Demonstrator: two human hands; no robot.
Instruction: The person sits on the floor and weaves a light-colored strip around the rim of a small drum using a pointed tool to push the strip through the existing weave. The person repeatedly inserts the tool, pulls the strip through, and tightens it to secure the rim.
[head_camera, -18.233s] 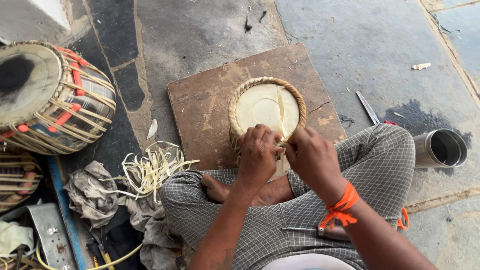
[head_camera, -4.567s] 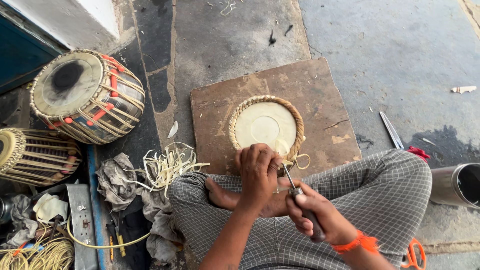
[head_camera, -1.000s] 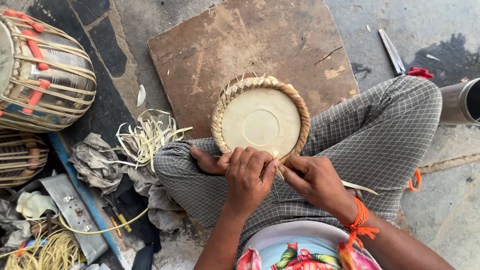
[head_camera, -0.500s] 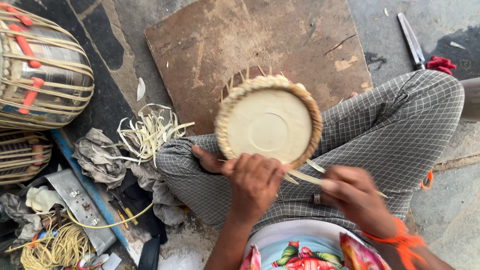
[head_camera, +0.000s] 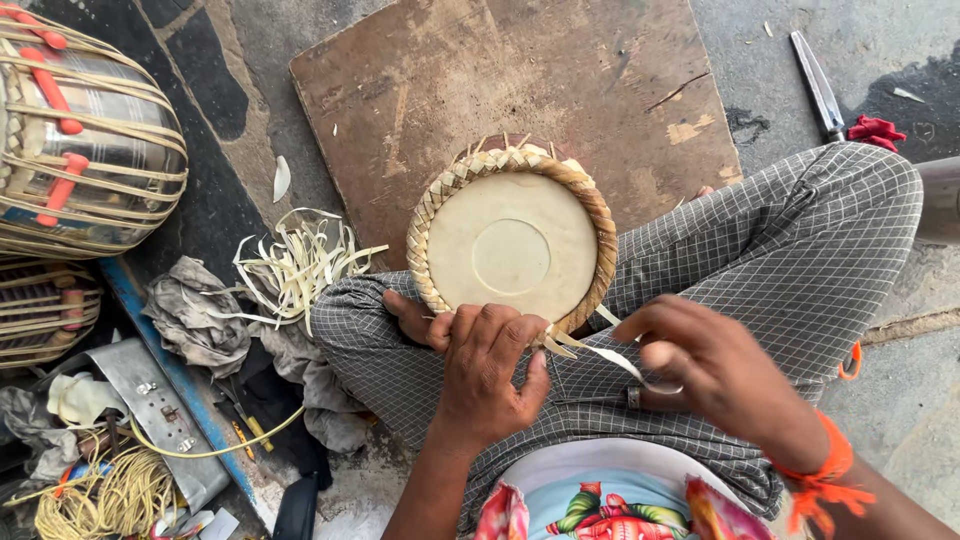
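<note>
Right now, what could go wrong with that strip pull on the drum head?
1. The right hand pulls a thin pale strip taut from the braided rim; it may snap or tear.
2. Only the left hand pins the drum head, so a hard tug could tilt it.
3. Loose strip ends by the fingers could snag.

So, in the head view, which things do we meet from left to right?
Laced drum → pile of pale strips → left hand → right hand → metal blade → red rag.
</note>
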